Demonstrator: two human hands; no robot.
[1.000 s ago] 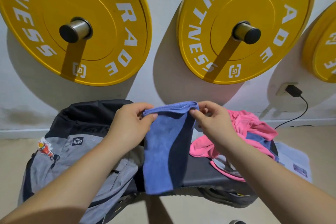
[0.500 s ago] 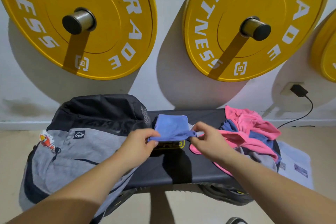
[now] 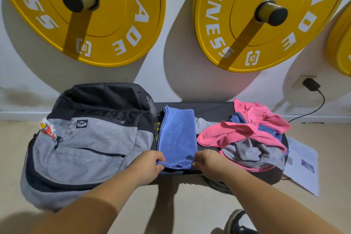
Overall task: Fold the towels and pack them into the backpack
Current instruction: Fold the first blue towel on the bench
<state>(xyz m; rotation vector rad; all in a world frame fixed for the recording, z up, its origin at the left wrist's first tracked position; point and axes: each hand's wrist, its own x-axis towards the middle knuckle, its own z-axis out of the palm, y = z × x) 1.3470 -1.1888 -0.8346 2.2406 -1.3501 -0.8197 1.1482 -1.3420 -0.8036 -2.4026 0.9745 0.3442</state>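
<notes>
The left hand (image 3: pixel 150 163) and right hand (image 3: pixel 208 161) each pinch a near corner of the towel (image 3: pixel 178 135). The backpack (image 3: pixel 85 148) lies alongside, interior hidden.

The towel (image 3: pixel 177 135) is plain blue. The backpack (image 3: pixel 85 138) is grey with black panels and a red-and-yellow patch. The pile (image 3: pixel 247 133) mixes pink, blue and grey cloth. The worktop (image 3: pixel 210 110) is black. The plates (image 3: pixel 266 15) are yellow with white lettering.
</notes>
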